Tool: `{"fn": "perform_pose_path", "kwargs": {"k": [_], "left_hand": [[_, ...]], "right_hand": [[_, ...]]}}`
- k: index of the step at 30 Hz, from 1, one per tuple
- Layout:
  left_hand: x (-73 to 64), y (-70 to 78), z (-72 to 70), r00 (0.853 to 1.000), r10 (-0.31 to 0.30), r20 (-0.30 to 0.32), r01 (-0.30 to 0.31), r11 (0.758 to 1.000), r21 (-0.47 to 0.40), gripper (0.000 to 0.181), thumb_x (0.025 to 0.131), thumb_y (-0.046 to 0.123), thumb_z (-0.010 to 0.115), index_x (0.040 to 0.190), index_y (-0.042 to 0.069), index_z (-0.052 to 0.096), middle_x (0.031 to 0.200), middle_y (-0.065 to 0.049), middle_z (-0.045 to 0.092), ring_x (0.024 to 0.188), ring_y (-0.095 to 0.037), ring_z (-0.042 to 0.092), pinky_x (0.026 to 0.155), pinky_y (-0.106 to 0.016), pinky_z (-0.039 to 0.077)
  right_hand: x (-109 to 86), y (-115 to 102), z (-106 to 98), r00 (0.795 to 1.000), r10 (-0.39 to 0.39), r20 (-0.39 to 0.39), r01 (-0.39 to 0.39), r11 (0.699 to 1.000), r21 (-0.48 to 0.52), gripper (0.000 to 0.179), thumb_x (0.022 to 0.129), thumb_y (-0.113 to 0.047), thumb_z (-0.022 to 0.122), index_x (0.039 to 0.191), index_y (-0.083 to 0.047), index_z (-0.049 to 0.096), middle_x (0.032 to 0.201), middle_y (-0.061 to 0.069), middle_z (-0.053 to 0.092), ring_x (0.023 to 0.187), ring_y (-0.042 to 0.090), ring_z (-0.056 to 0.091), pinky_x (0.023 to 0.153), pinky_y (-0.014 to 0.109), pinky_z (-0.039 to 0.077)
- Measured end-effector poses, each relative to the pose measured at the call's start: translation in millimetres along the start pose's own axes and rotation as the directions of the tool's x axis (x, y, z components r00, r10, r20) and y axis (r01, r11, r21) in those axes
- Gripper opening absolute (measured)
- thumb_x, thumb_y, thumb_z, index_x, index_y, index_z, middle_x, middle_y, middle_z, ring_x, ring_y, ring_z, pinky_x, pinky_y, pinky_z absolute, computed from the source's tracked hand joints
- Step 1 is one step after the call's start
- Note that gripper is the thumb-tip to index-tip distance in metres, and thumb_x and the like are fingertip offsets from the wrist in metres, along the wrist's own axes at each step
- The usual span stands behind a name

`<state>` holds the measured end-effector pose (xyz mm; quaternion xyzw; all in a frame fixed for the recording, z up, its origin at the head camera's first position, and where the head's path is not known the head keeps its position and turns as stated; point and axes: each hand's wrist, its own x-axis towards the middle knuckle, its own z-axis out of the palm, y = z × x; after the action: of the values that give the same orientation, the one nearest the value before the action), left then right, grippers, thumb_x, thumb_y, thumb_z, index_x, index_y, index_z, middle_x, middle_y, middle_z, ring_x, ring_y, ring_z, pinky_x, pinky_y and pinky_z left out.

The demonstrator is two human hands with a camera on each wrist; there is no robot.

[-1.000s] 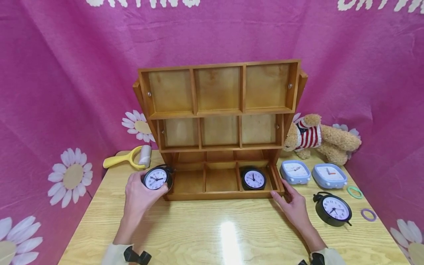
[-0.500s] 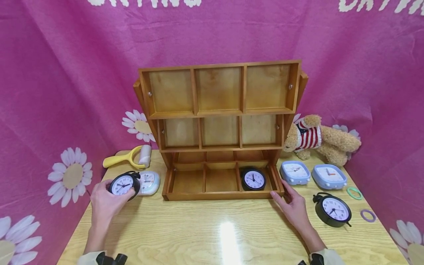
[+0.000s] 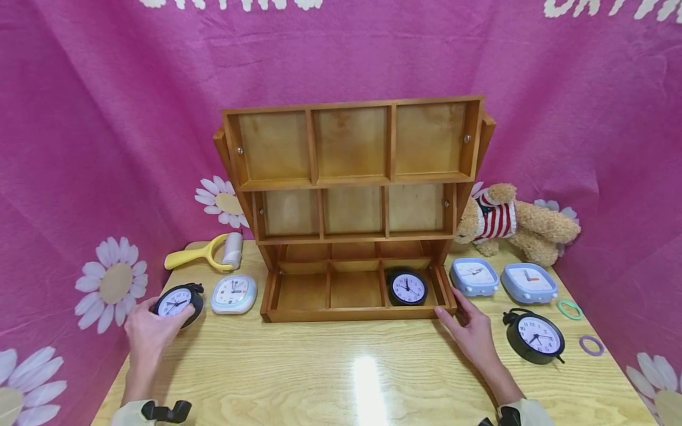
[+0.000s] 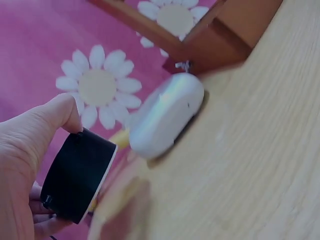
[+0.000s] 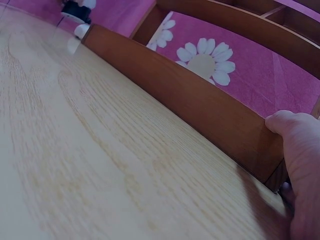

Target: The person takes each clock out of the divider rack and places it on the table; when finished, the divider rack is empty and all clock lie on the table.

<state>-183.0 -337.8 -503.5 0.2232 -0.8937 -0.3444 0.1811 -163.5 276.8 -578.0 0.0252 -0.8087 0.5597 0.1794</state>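
Note:
My left hand (image 3: 151, 328) holds a round black alarm clock (image 3: 178, 303) by its sides, thumb on one side and fingers on the other, white face up. In the left wrist view the black clock (image 4: 75, 175) shows its side, tilted, with a shadow on the table below. Just right of it lies a pale blue rounded clock (image 3: 234, 294). At the front right corner of a three-tier wooden shelf (image 3: 357, 315), my right hand (image 3: 471, 331) grips the bottom tray, thumb on the front board's top edge. Another black clock (image 3: 408, 288) sits in the bottom right compartment.
Two blue square clocks (image 3: 475, 276), a black alarm clock (image 3: 535, 337), a green ring (image 3: 570, 310) and a purple ring (image 3: 591, 345) lie on the right. Behind them is a teddy bear (image 3: 511, 222). A yellow-handled lint roller (image 3: 205, 253) lies back left.
My left hand has carried the black alarm clock left, away from the shelf, and lower toward the table's left edge. The pale blue clock has come into full view. My right hand stays put.

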Motion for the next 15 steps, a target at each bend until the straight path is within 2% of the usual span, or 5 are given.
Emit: {"fn": "perform_pose_path", "kwargs": {"k": [4, 11, 15], "left_hand": [[5.5, -8.5, 8.3, 1.0, -0.027, 0.01, 0.027, 1.0, 0.0, 0.087, 0.074, 0.036, 0.088, 0.14, -0.011, 0.055, 0.136, -0.036, 0.051, 0.13, -0.056, 0.041, 0.103, -0.064, 0.038], [11.6, -24.1, 21.8, 1.0, -0.024, -0.001, 0.024, 0.999, -0.021, 0.089, 0.072, 0.029, 0.088, 0.142, -0.011, 0.052, 0.14, -0.036, 0.048, 0.131, -0.057, 0.04, 0.106, -0.065, 0.037], [13.9, -28.4, 27.0, 1.0, -0.021, -0.01, 0.021, 0.999, -0.035, 0.089, 0.072, 0.027, 0.088, 0.143, -0.013, 0.052, 0.141, -0.036, 0.047, 0.131, -0.057, 0.04, 0.106, -0.064, 0.036]], "right_hand": [[1.1, 1.6, -0.1, 1.0, 0.009, -0.004, -0.009, 1.0, -0.007, 0.063, 0.096, -0.006, 0.075, 0.152, 0.007, 0.048, 0.145, 0.035, 0.054, 0.124, 0.031, 0.061, 0.094, 0.008, 0.047], [1.5, 5.2, 0.6, 1.0, 0.007, -0.006, -0.007, 1.0, -0.022, 0.063, 0.097, -0.009, 0.076, 0.152, 0.004, 0.049, 0.144, 0.033, 0.055, 0.114, -0.003, 0.06, 0.091, 0.008, 0.049], [1.5, 4.2, -0.1, 1.0, 0.015, -0.009, -0.016, 0.999, -0.033, 0.064, 0.096, -0.01, 0.076, 0.152, 0.004, 0.049, 0.144, 0.033, 0.055, 0.111, -0.008, 0.058, 0.091, 0.007, 0.048]]}}
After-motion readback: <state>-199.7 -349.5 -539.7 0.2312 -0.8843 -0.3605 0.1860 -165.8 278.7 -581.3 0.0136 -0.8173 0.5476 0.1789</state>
